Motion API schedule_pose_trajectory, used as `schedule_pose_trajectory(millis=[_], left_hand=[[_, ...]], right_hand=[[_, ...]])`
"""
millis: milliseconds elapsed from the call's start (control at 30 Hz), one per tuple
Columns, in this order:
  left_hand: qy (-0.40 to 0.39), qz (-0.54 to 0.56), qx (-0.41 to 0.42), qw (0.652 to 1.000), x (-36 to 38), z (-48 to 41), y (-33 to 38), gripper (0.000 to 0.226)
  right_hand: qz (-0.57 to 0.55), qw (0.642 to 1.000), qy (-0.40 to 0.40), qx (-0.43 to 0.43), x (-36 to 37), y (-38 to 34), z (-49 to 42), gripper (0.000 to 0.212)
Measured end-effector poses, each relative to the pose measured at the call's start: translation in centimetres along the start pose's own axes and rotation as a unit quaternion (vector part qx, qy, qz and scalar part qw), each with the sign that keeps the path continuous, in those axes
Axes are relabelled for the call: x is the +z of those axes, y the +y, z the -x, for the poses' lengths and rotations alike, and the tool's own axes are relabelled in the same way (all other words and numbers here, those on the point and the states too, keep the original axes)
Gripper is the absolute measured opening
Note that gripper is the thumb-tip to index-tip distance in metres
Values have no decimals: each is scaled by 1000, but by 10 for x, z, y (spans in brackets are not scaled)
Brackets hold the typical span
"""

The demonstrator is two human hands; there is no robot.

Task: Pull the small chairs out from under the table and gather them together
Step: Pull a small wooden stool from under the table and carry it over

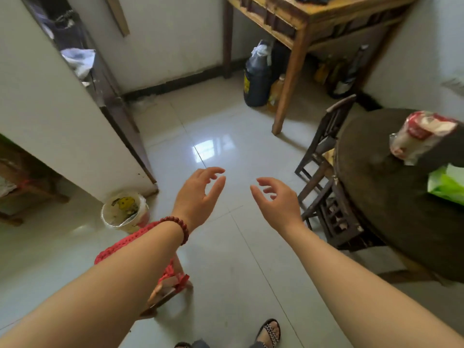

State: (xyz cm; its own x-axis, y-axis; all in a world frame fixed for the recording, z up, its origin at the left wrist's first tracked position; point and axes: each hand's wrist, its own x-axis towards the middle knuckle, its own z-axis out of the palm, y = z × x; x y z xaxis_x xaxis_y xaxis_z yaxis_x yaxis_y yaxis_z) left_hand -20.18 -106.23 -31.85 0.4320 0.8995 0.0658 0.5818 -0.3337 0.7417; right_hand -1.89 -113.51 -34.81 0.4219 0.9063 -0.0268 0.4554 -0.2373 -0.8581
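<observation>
Both arms stretched forward over pale floor tiles point(221, 136). Left hand point(198, 194) empty, fingers point(213, 172) loosely curled, red bead bracelet point(179, 226) at the wrist. Right hand point(276, 199) empty too, spread and held near the left, not touching. At right, round dark counter point(376, 197) bearing a red-and-white wrapped packet point(421, 136) and a green bag point(447, 184). Dark small chairs point(324, 172) tucked partly under its edge. Below the left forearm, a stool with red woven seat point(125, 244). Lined bin point(125, 212) by the wall corner. Farther back, wooden side table point(313, 18) with dark jug point(257, 76) beneath. Sandalled foot point(270, 331) at bottom.
</observation>
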Motion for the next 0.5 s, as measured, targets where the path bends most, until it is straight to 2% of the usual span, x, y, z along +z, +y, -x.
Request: schedule_pose_trajectory(millis=[200, 333, 500], left_hand=[[-36, 11, 28, 999, 74, -37, 70, 36], [-68, 5, 55, 996, 114, -55, 107, 35], [-108, -7, 90, 990, 157, -80, 145, 37]], right_hand=[[-7, 997, 63, 41, -100, 56, -9, 28], [-16, 991, 112, 66, -142, 85, -13, 21], [-25, 982, 166, 87, -172, 113, -20, 35]])
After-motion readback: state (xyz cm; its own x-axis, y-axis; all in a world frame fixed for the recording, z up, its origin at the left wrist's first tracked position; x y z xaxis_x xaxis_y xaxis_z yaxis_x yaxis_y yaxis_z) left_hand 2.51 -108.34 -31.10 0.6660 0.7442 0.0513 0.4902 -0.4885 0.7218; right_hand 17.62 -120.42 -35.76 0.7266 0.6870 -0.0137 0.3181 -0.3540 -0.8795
